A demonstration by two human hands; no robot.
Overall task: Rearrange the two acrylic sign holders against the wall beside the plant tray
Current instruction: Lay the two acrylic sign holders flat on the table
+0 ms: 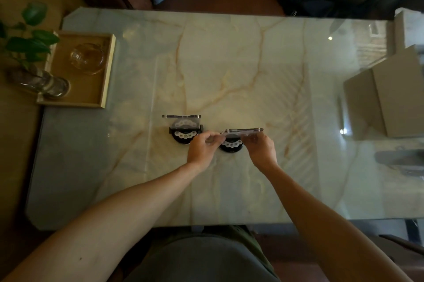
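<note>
I pinch the right-hand acrylic sign holder [243, 131] at both ends, my left hand [203, 149] on one edge and my right hand [261, 149] on the other, mid-desk [229, 63]. The other acrylic sign holder [181, 117] stands just beside it, untouched. Both are well apart from the wooden plant tray [107, 70] at the far left, so by my reckoning neither is placed yet.

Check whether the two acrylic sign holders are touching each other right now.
Apart. The head view shows bare marble between the left sign holder and the right sign holder, which both hands grip.
</note>
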